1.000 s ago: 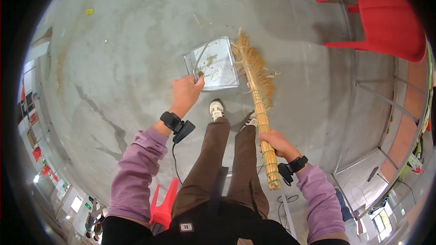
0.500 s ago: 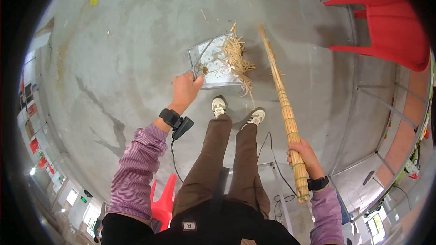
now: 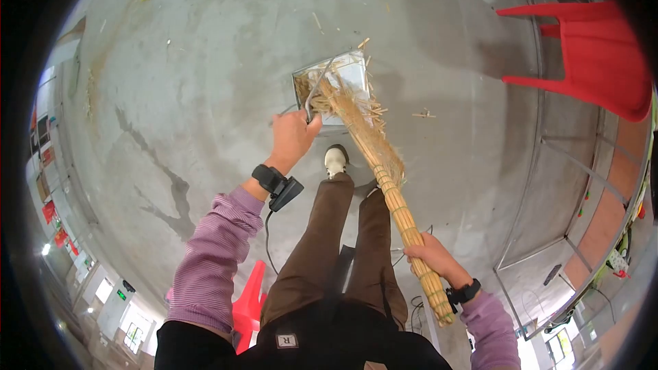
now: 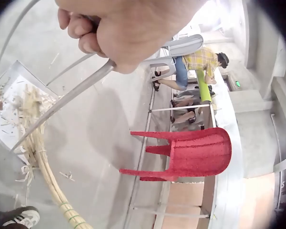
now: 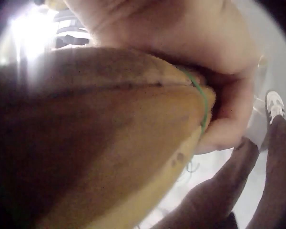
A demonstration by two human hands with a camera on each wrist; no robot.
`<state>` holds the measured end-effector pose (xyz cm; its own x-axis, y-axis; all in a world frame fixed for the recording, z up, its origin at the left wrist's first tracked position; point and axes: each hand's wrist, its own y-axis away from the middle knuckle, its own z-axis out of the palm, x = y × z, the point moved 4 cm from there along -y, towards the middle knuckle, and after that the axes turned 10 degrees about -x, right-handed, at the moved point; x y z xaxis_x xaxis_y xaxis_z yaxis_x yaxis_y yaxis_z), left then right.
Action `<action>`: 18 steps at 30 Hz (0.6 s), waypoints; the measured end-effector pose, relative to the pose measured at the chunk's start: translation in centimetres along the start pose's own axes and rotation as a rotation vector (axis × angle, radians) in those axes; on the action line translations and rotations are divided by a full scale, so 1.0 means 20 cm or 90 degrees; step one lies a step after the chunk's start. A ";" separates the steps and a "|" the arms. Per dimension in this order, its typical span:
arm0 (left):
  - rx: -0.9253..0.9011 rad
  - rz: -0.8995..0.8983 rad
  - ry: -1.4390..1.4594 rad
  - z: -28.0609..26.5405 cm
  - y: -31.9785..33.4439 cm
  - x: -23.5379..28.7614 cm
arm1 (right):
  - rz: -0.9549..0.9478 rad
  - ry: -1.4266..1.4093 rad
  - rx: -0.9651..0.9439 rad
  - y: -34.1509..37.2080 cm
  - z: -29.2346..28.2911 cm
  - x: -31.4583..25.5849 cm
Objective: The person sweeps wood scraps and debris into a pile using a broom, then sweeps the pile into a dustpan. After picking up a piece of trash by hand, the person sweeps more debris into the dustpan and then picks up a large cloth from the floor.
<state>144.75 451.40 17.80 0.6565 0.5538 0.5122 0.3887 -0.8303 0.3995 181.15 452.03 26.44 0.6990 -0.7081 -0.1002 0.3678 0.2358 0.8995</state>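
Note:
My left hand [image 3: 295, 138] grips the bent metal handle of a dustpan; in the left wrist view its fingers [image 4: 88, 43] curl around that handle [image 4: 69, 98]. The dustpan [image 3: 353, 68] is a shallow metal pan on the floor, beyond the shoes. My right hand [image 3: 439, 259] holds a straw broom [image 3: 397, 209], tied with green bands, near its butt end. The broom's head lies across the pan, its tip close to the left hand. Straw bits [image 3: 377, 115] gather in the pan and along its right edge. The right wrist view shows the broom handle [image 5: 109, 124] close up.
A red plastic chair [image 3: 600, 55] stands at the right beside a metal frame [image 3: 582, 157]. Another red chair [image 3: 248, 301] is behind the left leg. A few straws [image 3: 423, 114] lie on the floor right of the pan. A person [image 4: 200, 64] sits farther off.
The broom swung right, away from the pan, then back left over it. Loose straw appeared at the pan's right edge and now reaches farther inside. The left hand kept its hold on the handle.

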 end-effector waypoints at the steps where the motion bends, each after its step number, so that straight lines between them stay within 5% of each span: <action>1: -0.019 -0.019 0.002 0.01 0.00 0.00 | -0.001 -0.012 0.003 0.04 0.01 0.00; 10: -0.035 -0.025 -0.014 0.02 0.00 -0.01 | -0.009 -0.191 0.155 0.27 -0.14 0.21; 18: -0.028 -0.011 -0.037 0.01 0.00 0.00 | -0.040 -0.346 0.247 0.04 -0.41 0.39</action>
<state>144.98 451.32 17.63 0.6871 0.5622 0.4603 0.3718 -0.8163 0.4420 191.92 452.23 22.84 0.2373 -0.9712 -0.0194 0.0796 -0.0005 0.9968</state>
